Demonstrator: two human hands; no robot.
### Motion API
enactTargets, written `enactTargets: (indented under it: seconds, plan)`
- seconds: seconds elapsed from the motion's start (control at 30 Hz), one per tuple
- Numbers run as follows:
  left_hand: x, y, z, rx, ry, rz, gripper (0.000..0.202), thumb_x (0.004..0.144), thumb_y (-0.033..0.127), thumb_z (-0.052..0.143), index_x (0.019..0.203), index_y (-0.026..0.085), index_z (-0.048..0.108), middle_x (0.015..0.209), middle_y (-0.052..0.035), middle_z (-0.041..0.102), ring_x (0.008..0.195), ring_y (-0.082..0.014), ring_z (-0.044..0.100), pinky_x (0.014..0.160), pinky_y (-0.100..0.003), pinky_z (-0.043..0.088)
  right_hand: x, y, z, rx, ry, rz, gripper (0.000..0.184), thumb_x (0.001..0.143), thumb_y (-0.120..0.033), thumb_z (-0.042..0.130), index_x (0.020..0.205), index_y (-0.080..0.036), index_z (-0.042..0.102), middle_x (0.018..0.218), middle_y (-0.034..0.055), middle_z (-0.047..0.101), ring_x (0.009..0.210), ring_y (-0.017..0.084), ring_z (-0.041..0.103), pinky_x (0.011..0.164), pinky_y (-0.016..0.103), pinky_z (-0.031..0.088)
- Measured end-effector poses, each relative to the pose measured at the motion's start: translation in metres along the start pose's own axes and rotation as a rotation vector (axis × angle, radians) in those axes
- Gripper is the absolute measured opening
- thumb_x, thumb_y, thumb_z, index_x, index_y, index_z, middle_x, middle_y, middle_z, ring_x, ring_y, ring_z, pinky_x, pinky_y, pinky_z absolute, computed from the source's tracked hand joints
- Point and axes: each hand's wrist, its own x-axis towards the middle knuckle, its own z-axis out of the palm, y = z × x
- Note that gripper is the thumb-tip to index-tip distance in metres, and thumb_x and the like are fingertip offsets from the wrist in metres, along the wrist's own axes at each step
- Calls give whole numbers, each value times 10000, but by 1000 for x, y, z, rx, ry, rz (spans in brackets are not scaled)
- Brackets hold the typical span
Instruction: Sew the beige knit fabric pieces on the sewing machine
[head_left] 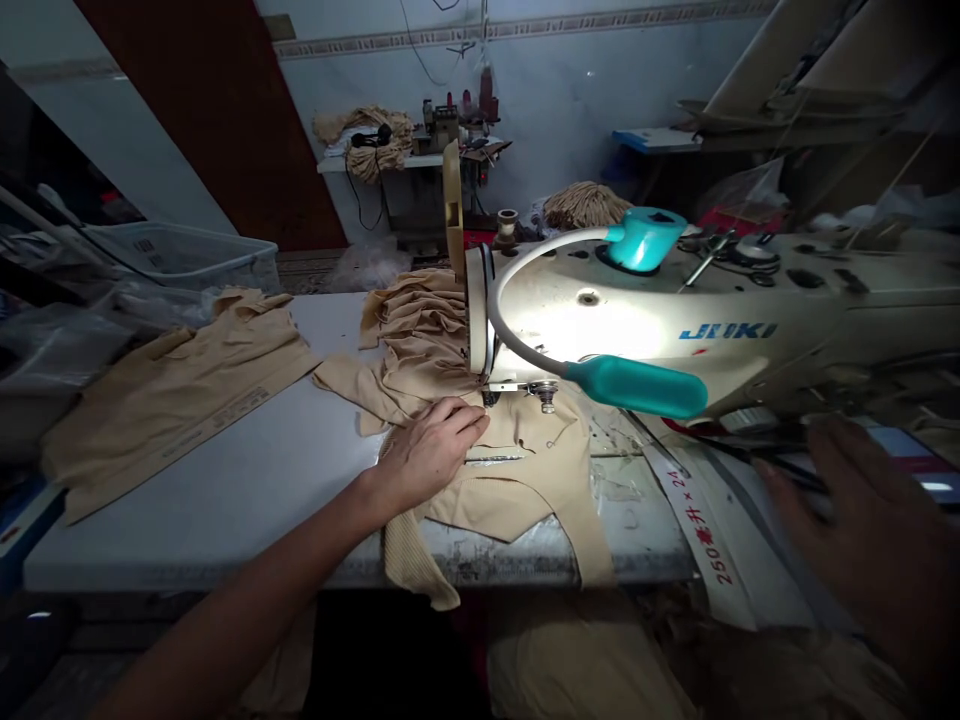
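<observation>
My left hand (431, 452) lies flat on the beige cloth (517, 495), fingers together and pressing down, not gripping. The cloth sits on the worktop (202, 500), right up against the foot of the Juki sewing machine (637, 320), and hangs over the front edge in a ribbed strip. A thin metal strip (491, 459) lies on the cloth just past my fingertips. Behind the machine's end, more of the same cloth (420, 335) rises in loose gathers.

My right hand (855, 530) is blurred and dark, off to the right of the cloth, with its fingers spread open. I can't tell whether it has hold of anything. A dark rod (791, 475) lies near its fingertips, above a white printed tape (697, 530).

A teal gooseneck lamp (637, 386) lights the machine. A flat beige piece (176, 395) lies well left on the worktop.
</observation>
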Motion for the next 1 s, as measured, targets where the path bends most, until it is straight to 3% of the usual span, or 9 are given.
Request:
enactTargets:
  seconds: [0.07,0.1,0.17,0.2,0.33,0.47,0.57,0.77,1.0]
  plan:
    - [0,-1,0,-9,1,6,483,1034,79,475,1499,178,563,1486,-85,628,1360,-276,517,1092,-435,510,-6,-29,-3,-86,0,10,575,1034,-436,594,1580,-258,573,1511,205,630,1388,479,590,1069,647,511]
    - [1,-2,0,-17,3,12,475,1036,81,477,1492,181,569,1478,-87,633,1353,-276,522,1092,-435,509,-9,-48,-1,-93,47,-4,487,1027,-407,612,1490,-266,660,1400,203,707,1280,481,669,1013,656,548]
    - [2,-3,-2,-42,12,26,443,1054,102,476,1474,188,584,1450,-87,648,1333,-274,536,1096,-434,509,-10,-95,8,77,-39,-39,279,1025,-325,635,1272,-312,764,1216,115,794,1116,394,758,909,596,624]
    - [4,-4,-3,-58,20,29,416,1070,123,470,1462,192,594,1429,-85,658,1320,-271,545,1091,-432,513,-7,-118,16,230,-97,-90,207,1019,-290,650,1173,-312,786,1224,87,793,1100,354,767,886,549,649]
    - [12,-8,-4,-116,60,9,318,1127,240,449,1369,206,653,1310,-80,697,1242,-251,590,1055,-416,535,24,-181,60,486,-312,-276,320,1076,-191,532,1337,-231,714,1383,94,726,1278,279,682,1097,489,579]
    - [20,-8,-2,-79,63,-19,236,1104,234,523,1261,198,694,1188,-72,703,1151,-248,612,990,-395,553,51,-190,96,401,-473,-388,351,1100,-216,491,1385,-199,695,1329,131,725,1186,293,682,1022,477,582]
    - [23,-7,-4,7,33,8,205,1077,143,531,1166,192,709,1145,-72,690,1111,-250,618,924,-375,560,54,-186,106,287,-512,-407,324,1091,-220,502,1320,-196,730,1285,139,728,1134,311,673,983,481,568]
    - [17,-3,-8,111,-24,75,302,1052,52,509,1302,156,644,1240,-98,683,1196,-259,602,991,-389,557,44,-187,102,259,-492,-429,371,1092,-206,470,1394,-172,683,1352,147,699,1167,307,624,1037,477,521]
    - [5,5,-8,72,-42,48,373,1098,122,449,1451,175,559,1389,-113,659,1306,-267,568,1079,-426,526,35,-196,94,194,-527,-443,530,1086,-462,547,1545,-199,573,1455,189,619,1295,375,545,1039,533,488]
